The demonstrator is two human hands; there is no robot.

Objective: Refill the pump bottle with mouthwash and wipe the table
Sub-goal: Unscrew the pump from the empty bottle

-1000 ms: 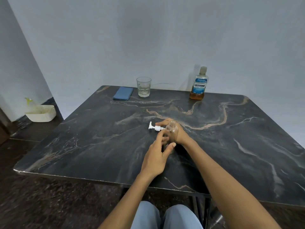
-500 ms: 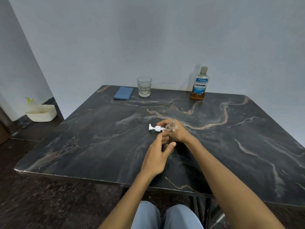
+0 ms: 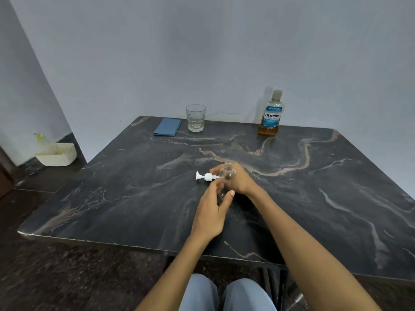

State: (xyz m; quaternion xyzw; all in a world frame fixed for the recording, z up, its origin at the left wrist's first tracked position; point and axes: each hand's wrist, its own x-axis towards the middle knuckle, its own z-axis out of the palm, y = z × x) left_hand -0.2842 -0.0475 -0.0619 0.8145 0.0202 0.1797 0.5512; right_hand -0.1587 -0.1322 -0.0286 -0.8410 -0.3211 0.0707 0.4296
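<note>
A small clear pump bottle (image 3: 227,173) stands upright in the middle of the dark marble table (image 3: 325,198), its neck open. My left hand (image 3: 213,212) grips its lower part, thumb on the near side. The white pump head (image 3: 204,176) lies on its side on the table just left of the bottle. My right hand (image 3: 241,181) reaches round behind the bottle, its fingertips pinching the pump head's collar end. The mouthwash bottle (image 3: 271,113), capped and holding amber liquid low down, stands at the far edge. A folded blue cloth (image 3: 168,126) lies at the far left.
A glass (image 3: 195,117) with a little water stands next to the cloth. A white basket (image 3: 57,154) sits on a low ledge left of the table. A wall runs right behind the table's far edge. My knees show under the near edge.
</note>
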